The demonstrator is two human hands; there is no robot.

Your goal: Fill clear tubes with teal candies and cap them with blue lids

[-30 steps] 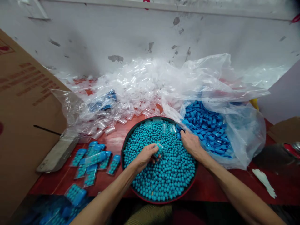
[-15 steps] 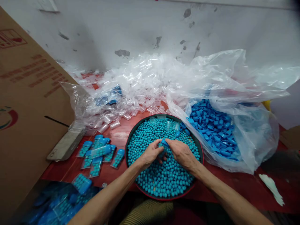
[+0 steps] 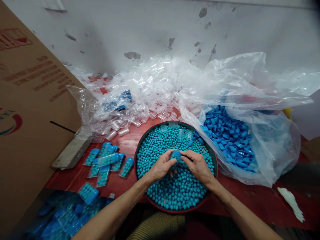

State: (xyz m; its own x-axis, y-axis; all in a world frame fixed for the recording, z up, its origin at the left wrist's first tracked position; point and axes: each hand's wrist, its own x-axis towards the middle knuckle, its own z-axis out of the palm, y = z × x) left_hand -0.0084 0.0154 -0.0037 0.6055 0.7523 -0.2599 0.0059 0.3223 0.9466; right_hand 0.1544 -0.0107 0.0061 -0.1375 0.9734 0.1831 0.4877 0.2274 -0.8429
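Left hand and right hand, fingers curled, pinch one blue-capped clear plastic container. Small round turquoise balls lie below.

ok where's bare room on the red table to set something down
Bare red tabletop shows between blue-capped clear packs and the round dark tray of turquoise beads, and between the translucent plastic bag, white crumpled scrap and right forearm. Crowded: the back, with clear plastic cases, and the tray, under left hand and right hand.

1. I watch from the wearer's head, above the near edge of the red surface.
2. My view faces forward and down, reaching the wall.
3. Left hand and right hand are near.
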